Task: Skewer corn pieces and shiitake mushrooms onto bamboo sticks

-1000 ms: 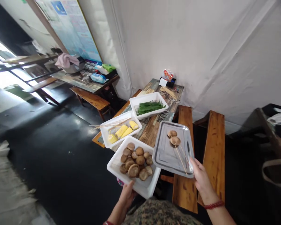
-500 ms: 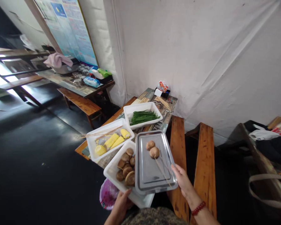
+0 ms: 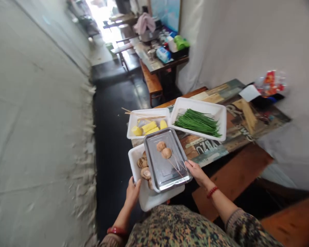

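My right hand (image 3: 197, 173) grips the right edge of a shallow metal tray (image 3: 158, 171). On that tray lie two mushrooms (image 3: 166, 153) with thin bamboo sticks running out of them. My left hand (image 3: 133, 192) holds the left side of a white plastic tray (image 3: 157, 201), its fingers partly hidden. More brown mushrooms (image 3: 145, 173) lie in the white tray, partly covered by the metal one. Whether the metal tray rests on the white one, I cannot tell. Just beyond is another white tray (image 3: 129, 127) with corn pieces (image 3: 150, 127) and bamboo skewers (image 3: 144, 115).
Long green chives (image 3: 198, 122) fill a white tray (image 3: 223, 127) on the patterned table (image 3: 213, 154). Loose sticks (image 3: 247, 115) and a red-and-clear packet (image 3: 271, 82) lie further right. Wooden benches (image 3: 234, 178) flank the table. A covered wall (image 3: 41, 120) stands left; a second table (image 3: 150, 61) is behind.
My view has swung left, so the table appears further right. Both hands keep hold of their trays, and the metal tray covers more of the mushroom tray.
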Motion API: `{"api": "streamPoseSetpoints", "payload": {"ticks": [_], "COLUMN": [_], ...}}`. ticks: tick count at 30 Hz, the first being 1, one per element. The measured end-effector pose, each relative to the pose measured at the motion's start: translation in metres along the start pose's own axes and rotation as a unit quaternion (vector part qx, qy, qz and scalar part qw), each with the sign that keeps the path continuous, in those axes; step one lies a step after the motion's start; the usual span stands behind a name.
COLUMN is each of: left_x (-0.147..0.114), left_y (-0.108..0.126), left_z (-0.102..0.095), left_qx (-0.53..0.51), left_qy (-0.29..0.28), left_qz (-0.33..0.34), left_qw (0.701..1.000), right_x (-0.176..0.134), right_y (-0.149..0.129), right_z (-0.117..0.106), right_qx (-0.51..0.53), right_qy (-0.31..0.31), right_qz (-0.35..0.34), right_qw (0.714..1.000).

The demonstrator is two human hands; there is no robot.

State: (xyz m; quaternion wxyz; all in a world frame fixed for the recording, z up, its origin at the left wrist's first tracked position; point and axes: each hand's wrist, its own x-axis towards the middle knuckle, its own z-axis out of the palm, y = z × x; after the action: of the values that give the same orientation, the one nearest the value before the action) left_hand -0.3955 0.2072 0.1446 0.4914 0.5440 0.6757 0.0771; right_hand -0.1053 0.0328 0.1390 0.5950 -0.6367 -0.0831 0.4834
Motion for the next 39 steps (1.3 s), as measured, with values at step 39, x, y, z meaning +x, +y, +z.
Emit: {"api": "streamPoseSetpoints", "payload": {"ticks": [39], "left_x": [-0.102], "left_y": [0.102], "left_z": [0.118], "left_qx": [-0.421], "left_qy": [0.072], "left_qz": [-0.142], "left_qw": [0.893], "right_x": [0.194], "right_y": [-0.102], "right_z": [-0.255], "right_qx": [-0.049], "right_qy": [0.120], "right_qz": [0.134], "right_qw": [0.982]}}
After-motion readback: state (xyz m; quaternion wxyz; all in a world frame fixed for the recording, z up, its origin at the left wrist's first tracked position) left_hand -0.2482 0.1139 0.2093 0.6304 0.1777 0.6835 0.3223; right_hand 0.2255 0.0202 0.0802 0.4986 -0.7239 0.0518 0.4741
